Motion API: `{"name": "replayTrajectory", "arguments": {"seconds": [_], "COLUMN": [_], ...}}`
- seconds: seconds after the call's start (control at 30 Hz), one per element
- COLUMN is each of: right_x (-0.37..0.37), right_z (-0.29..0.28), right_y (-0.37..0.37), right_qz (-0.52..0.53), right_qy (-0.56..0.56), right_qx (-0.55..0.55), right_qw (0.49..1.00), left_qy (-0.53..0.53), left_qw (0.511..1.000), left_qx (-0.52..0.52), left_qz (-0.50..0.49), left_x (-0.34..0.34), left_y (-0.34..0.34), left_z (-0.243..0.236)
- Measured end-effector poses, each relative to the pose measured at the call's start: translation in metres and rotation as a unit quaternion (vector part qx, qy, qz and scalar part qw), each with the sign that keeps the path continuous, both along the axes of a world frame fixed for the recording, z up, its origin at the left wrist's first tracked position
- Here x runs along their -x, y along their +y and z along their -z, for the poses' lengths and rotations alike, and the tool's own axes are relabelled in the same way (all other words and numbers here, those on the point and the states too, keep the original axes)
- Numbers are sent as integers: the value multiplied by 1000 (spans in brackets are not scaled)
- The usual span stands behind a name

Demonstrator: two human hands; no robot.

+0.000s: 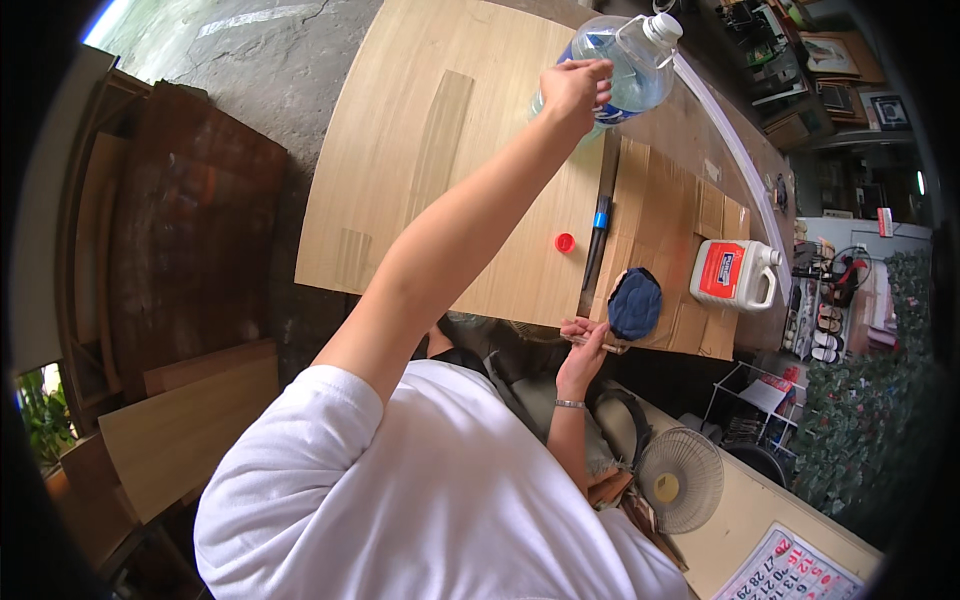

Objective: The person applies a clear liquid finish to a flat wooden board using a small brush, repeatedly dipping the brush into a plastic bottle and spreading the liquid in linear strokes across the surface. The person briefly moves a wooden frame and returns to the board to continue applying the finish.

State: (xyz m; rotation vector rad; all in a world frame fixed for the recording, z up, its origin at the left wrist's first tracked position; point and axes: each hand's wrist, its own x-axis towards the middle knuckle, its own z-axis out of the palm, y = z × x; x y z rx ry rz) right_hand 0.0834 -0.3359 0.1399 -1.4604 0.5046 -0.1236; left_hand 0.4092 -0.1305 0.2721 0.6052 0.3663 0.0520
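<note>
While left arm (440,235) is spanning table (375,110), left hand (580,88): sitting curled before bottle (642,90), far edge; grip unclear.
Right hand (582,362): pinching stick (615,350), near edge.

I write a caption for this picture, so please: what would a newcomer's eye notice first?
Probably the big clear bottle at the far side of the pale wooden board, with the left grip in front of it. Next, the red-labelled off-white jug on the cardboard to the right. The small red cap also stands out, lying on the board.
</note>
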Motion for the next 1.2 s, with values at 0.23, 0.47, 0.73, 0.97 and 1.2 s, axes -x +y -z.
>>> {"name": "replayTrajectory", "arguments": {"seconds": [0.23,0.47,0.73,0.97,1.2], "right_x": [4,-43,-105,-114,-91], "right_z": [9,8,21,83,102], "right_y": [17,60,179,308,341], "right_qz": [-46,-323,-579,-591,-582], "right_qy": [-17,7,-27,-160,-190], "right_qx": [-4,74,78,176,286], "right_qw": [999,943,811,771,737], "left_qy": [-34,326,463,440,395], "left_qw": [985,843,747,761,797], "left_qx": [-168,-329,-285,-217,-130], "left_qz": [-35,-274,-382,-425,-438], "left_x": [95,353,369,370,392], "left_y": [26,105,148,152,145], "left_z": [53,207,283,281,284]}}
